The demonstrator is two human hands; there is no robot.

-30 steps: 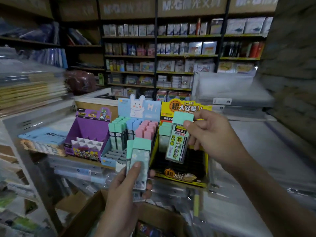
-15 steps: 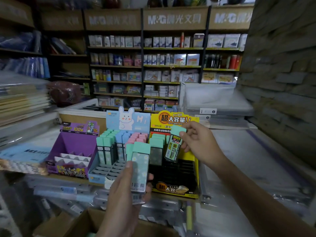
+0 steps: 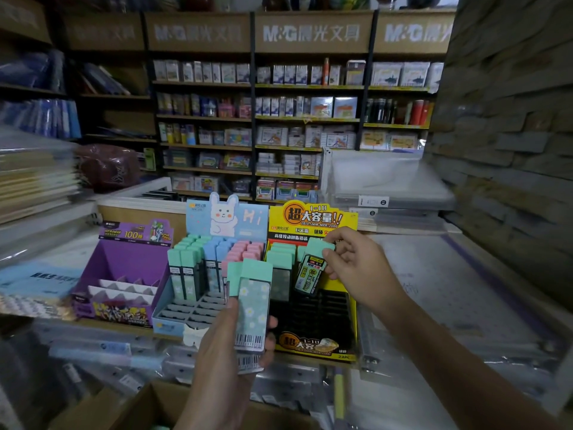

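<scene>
In the head view, which is the only 1 I have, the right hand (image 3: 359,268) sits a little right of the centre of the frame. Its thumb and fingertips pinch the mint cap of a lead case (image 3: 310,274). Compared with 1 second ago the case has come lower against the yellow display box (image 3: 310,344) and has tilted. The cap now points to the upper right and the dark label end points down toward the black slots of the tray. The case does not sit in any slot yet; it hangs just above the row of mint caps at the back of this box. I judge the hand is bringing it in to restock, and the tilt will need to be straightened before the case can slide down. In the lower centre, the left hand (image 3: 229,346) keeps its clenched grasp on the flowered cases (image 3: 252,305), at least 2 by the barcodes, with the thumb pressed on the front. This stack has hardly moved, so I think it waits its turn. To the left stand the blue rabbit box (image 3: 192,311) and the purple box (image 3: 124,262).
</scene>
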